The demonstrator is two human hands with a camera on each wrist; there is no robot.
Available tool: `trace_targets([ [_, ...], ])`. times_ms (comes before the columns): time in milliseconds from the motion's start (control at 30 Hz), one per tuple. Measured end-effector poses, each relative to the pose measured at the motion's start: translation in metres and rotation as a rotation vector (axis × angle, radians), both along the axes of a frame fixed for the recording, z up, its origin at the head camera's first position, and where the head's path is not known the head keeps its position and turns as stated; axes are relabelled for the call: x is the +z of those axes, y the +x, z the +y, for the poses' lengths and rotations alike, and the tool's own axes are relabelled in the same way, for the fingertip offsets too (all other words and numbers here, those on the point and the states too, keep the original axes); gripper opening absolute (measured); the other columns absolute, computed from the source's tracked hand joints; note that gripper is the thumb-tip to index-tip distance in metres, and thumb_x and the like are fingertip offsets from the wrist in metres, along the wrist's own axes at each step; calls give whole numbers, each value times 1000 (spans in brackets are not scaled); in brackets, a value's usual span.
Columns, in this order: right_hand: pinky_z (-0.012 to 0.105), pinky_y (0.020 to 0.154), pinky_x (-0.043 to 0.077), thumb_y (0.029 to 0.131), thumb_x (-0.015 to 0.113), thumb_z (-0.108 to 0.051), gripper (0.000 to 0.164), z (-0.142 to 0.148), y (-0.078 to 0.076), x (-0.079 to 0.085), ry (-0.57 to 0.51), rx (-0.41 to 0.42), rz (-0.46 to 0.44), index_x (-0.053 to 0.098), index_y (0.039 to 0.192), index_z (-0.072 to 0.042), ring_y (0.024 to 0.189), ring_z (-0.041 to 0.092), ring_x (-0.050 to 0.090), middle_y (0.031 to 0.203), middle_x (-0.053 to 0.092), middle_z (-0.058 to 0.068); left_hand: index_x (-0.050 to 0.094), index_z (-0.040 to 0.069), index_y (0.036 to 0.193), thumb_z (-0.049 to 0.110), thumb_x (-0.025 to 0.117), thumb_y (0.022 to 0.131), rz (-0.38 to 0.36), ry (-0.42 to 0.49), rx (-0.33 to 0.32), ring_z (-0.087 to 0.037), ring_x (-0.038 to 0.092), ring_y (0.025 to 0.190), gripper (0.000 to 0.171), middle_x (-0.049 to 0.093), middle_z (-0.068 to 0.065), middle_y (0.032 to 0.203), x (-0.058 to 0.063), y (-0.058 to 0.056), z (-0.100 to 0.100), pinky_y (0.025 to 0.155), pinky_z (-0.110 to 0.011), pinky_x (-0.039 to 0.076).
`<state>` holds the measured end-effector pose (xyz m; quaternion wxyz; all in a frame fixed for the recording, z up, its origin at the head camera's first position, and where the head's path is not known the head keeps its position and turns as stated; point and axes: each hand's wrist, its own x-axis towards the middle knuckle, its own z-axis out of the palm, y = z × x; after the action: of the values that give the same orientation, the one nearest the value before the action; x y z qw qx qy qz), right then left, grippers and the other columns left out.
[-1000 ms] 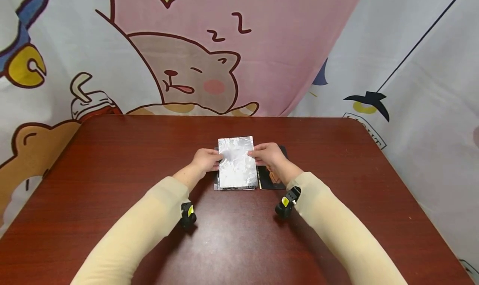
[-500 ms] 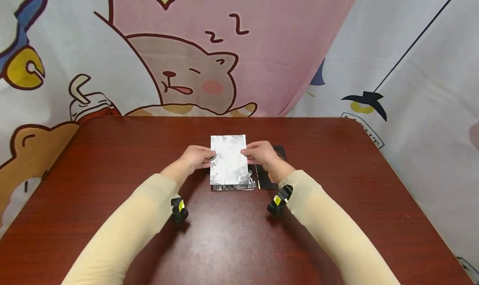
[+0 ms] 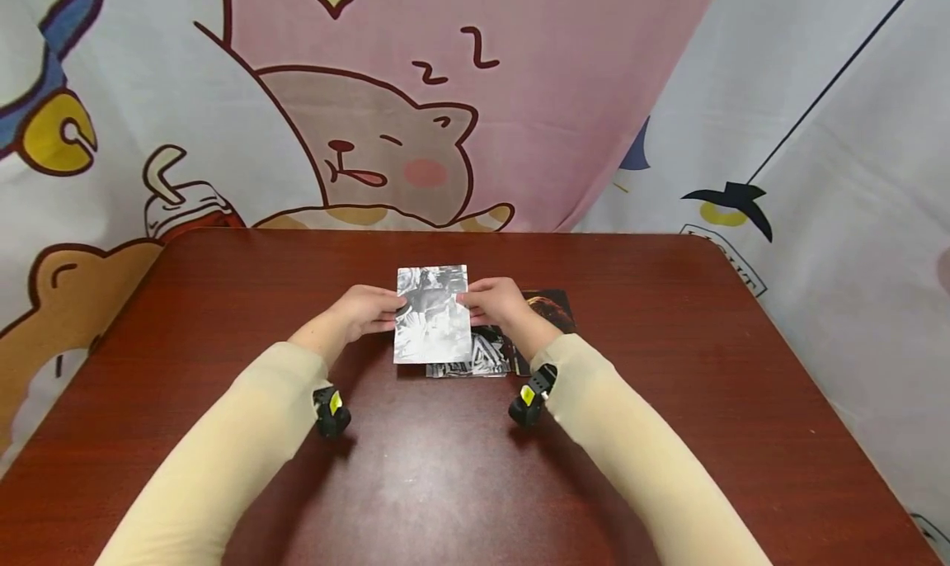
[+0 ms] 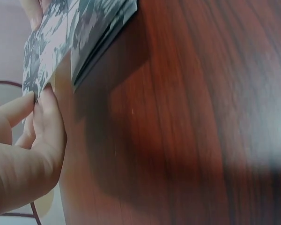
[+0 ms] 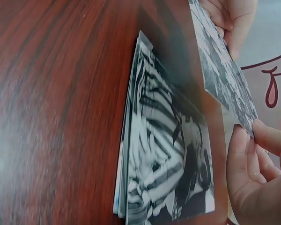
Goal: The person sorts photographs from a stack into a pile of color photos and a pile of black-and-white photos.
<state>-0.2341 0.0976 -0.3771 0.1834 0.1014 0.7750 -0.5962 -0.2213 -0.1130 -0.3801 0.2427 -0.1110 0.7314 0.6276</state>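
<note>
A black-and-white photo print (image 3: 432, 318) is held up above the table by both hands, its glossy face catching the light. My left hand (image 3: 364, 308) pinches its left edge between thumb and fingers. On the opposite edge, my right hand (image 3: 496, 304) pinches it the same way. Below and to the right lies a stack of prints (image 5: 164, 154), the top one black and white with bold stripes. Beside that stack, partly covered by my right hand and wrist, is a dark print (image 3: 549, 304) with orange tones.
The prints lie on a dark red-brown wooden table (image 3: 416, 475). Behind it hangs a cloth backdrop (image 3: 564, 71) with cartoon bears. Small black cameras are strapped at both wrists over cream sleeves (image 3: 237, 434).
Both hands have carried the held print leftward off the stack, uncovering the striped print beneath. More of the dark print at the right now shows.
</note>
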Motion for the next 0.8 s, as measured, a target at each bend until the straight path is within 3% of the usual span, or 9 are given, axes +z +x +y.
trace_targets([
  [233,18,53,55,85,67,-8,31,-12,1,2,-33,17,-15,60,112,5,57,9,53,68,55,0,41,-5,132,11,53,94,-49,-18,-21,-5,52,70,43,52,6,83,2,0,-15,69,-14,54],
  [633,19,54,56,86,65,-5,29,-25,1,1,-70,9,-42,61,112,7,54,8,55,66,57,0,42,-4,131,10,53,94,-48,-41,4,-5,51,70,42,52,8,79,7,2,-26,65,-13,53],
  [800,19,50,55,86,63,0,29,-32,2,-3,-112,14,-50,59,113,10,51,8,54,63,57,0,41,-5,133,11,54,93,-45,-60,3,-5,51,72,44,53,4,89,5,4,-33,66,-13,53],
])
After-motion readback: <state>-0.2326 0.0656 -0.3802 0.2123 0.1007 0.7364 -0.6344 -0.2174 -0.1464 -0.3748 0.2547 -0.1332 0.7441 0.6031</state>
